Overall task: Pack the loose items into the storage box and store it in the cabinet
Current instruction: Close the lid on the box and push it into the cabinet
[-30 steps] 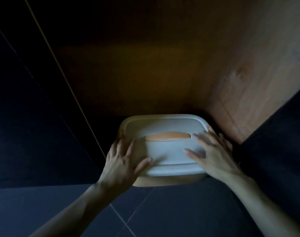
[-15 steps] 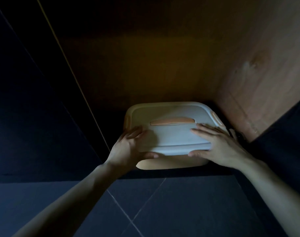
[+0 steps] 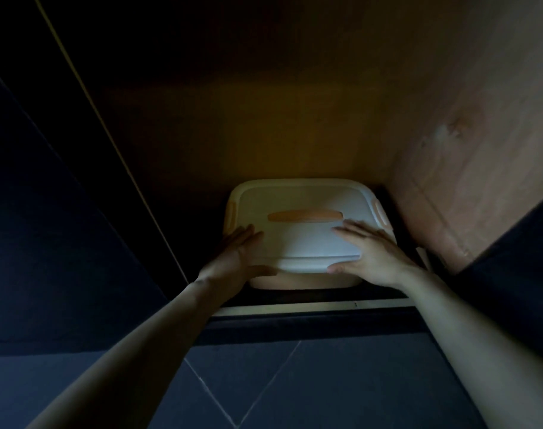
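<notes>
Head view, dim light. Both bare forearms reach forward into the cabinet. The left hand lies palm-down on the near left corner of the box, fingers extended flat on the lid, thumb hooked along the front rim. The right hand mirrors it on the near right corner, fingers spread flat, thumb at the front edge. Neither hand is closed around the box; both press on it. The box is smooth pale plastic, rectangular with rounded corners, sitting inside the cabinet against its woodgrain right wall. Just beyond the fingers, a long orange handle lies flat; orange clips flank both ends. Dark tiled floor below.
</notes>
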A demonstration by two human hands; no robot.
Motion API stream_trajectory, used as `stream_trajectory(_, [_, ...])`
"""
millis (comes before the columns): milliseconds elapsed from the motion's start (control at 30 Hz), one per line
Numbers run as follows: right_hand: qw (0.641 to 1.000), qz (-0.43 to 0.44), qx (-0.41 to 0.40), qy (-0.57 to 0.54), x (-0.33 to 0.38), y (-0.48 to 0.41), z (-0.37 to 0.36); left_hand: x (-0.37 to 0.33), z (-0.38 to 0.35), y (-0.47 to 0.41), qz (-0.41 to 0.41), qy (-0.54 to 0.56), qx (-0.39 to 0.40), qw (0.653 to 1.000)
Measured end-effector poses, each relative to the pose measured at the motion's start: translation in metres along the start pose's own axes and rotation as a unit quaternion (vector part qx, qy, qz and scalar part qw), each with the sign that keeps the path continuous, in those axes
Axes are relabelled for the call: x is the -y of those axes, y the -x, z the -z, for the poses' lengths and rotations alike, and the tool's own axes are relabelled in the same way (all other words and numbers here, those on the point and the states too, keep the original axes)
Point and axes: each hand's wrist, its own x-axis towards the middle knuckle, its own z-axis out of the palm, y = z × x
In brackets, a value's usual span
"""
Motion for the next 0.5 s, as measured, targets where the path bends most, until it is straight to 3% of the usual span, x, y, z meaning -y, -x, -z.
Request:
stream_trajectory(133, [0.999, -0.011, 0.010, 0.040, -0.001, -0.009, 0.008, -0.002, 0.002, -0.009, -0.027, -0.051, 0.021, 0.998])
stream_trajectory(267, [0.999, -0.038, 0.006, 0.035, 0.003, -0.006, 0.008, -0.003, -0.001, -0.006, 0.009, -0.011, 0.010, 1.000])
stream_trajectory(500, [0.996, -0.050, -0.064, -0.021, 0.018, 0.006, 0.013, -0.012, -0.002, 0.019, 0.017, -0.159, 0.022, 0.987])
